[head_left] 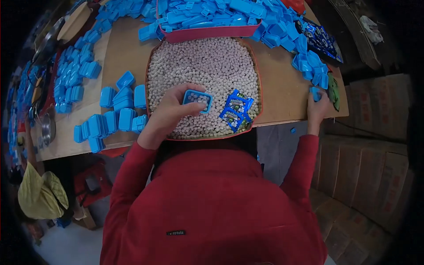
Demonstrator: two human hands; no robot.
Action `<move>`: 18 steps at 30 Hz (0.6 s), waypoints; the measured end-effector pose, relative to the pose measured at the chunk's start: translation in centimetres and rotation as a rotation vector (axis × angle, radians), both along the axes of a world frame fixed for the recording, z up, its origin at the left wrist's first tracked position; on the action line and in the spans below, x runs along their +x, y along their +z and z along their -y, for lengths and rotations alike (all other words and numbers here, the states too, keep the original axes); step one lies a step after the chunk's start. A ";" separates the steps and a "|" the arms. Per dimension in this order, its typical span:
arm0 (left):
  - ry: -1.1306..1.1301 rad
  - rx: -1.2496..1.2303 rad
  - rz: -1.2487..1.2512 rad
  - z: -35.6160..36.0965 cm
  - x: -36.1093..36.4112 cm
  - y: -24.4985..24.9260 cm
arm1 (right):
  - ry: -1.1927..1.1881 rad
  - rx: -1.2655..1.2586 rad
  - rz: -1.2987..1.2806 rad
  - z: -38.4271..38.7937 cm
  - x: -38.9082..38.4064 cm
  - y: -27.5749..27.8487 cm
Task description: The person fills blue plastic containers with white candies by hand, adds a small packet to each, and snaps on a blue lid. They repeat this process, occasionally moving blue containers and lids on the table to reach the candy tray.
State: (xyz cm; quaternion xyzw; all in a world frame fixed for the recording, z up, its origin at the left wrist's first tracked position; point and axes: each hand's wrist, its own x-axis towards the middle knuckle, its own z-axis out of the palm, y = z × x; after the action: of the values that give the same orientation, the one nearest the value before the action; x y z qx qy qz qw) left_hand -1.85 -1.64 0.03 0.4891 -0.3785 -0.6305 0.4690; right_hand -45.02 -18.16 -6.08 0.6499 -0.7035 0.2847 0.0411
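My left hand (pixel 170 108) grips a small open blue plastic box (pixel 197 101) with white pellets inside. It is over a shallow red-rimmed tray (pixel 259 88) full of the same whitish pellets (pixel 203 57). Several printed blue sachets (pixel 236 110) lie on the pellets, to the right of that box. Far to the right, by the table edge, my right hand (pixel 320 108) has its fingers closed on a small blue plastic piece (pixel 315 93). Just beyond it are loose blue boxes (pixel 311 66) and a green packet (pixel 333 92).
A red bin (pixel 212 32) heaped with blue boxes and lids stands behind the tray. Closed blue boxes (pixel 106 126) cluster at the left. Dark blue sachets (pixel 320 39) fill a container at back right. Cardboard cartons (pixel 366 168) are stacked on the right. Another person's arm (pixel 30 141) shows at far left.
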 end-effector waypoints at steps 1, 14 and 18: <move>-0.023 -0.039 0.107 -0.2 0.1 -0.2 | 0.070 -0.016 0.005 -0.8 1.2 0.3; 0.027 -0.109 -0.059 -0.6 -0.8 0.1 | 0.467 0.287 -0.146 -3.2 11.4 3.9; 0.008 -0.110 -0.022 -0.6 -0.4 -0.3 | 0.673 0.280 0.135 -4.7 10.0 2.8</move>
State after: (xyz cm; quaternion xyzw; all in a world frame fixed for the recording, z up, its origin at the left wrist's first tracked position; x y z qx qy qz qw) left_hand -2.20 -1.02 -0.31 0.4570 -0.4056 -0.6123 0.5018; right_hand -34.98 -13.43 -3.31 0.8240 -0.4836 0.2252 -0.1907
